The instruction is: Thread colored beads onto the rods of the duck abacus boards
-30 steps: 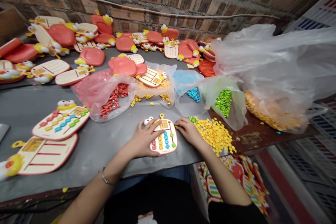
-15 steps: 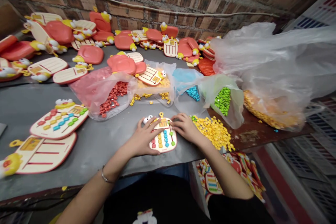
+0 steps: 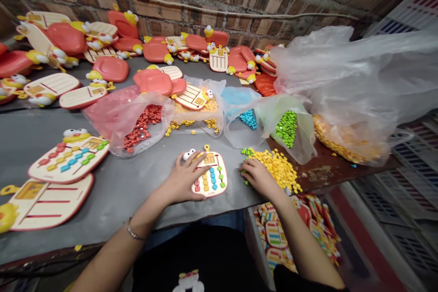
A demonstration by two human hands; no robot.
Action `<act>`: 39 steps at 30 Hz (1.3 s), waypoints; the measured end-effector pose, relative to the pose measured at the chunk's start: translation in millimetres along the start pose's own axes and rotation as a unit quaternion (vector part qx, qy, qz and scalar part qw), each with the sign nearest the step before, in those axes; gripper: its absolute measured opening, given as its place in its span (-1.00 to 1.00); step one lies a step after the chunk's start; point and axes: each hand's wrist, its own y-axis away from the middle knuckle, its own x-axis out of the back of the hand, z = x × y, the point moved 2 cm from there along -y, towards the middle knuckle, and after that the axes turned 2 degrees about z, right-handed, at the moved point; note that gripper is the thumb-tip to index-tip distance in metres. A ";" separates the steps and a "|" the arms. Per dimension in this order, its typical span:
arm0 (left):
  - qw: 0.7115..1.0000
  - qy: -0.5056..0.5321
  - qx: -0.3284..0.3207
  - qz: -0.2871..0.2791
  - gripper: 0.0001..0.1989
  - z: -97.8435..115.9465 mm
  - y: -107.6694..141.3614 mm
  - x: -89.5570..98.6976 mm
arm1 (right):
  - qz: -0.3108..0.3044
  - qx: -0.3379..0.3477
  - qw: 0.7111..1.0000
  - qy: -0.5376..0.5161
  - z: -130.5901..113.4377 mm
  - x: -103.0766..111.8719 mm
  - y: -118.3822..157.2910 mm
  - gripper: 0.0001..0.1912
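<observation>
1 toy board [image 3: 217, 174] lies near, abt. centre, face up; L hand [image 3: 185, 178] grips its left side, fingers spread on top, prob. to steady it. R hand [image 3: 259, 177], a bit right, is curled at loose green pcs [image 3: 245, 151]; can't tell if gripping any. Right: 1 yellow pile [image 3: 279, 169]. Farther: 4 small bags [image 3: 307, 143] (red, yellow, blue, green pcs), mouths facing near, prob. for easy reach. Left: 2 more boards [image 3: 65, 198], overlapping.

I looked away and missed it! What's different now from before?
The right hand moved left onto the board, then back right to the loose green pieces beside the yellow pile. The board now shows a third green piece; at first two showed. The left hand stayed on the board.
</observation>
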 end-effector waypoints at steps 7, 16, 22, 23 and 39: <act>1.000 0.005 0.002 -0.003 -0.12 -0.1 0.0 0.2 | 0.067 0.012 0.997 -0.040 -8.6 0.2 -19.8 -0.89; 1.000 0.003 -0.005 0.005 -0.11 -2.0 0.5 -1.5 | 0.130 0.072 0.966 -0.213 -46.2 -15.2 -83.0 -0.90; 1.000 0.000 -0.007 0.005 -0.09 -3.1 0.6 -4.1 | 0.117 0.083 0.977 -0.160 -38.5 -23.0 -83.8 -0.87; 1.000 0.000 -0.009 0.007 -0.10 -3.0 0.6 -4.2 | 0.115 0.082 0.977 -0.158 -38.2 -21.4 -81.3 -0.86; 1.000 0.001 0.004 -0.014 -0.13 1.4 -0.5 3.6 | 0.041 0.027 0.998 -0.043 11.5 2.7 -26.8 -0.87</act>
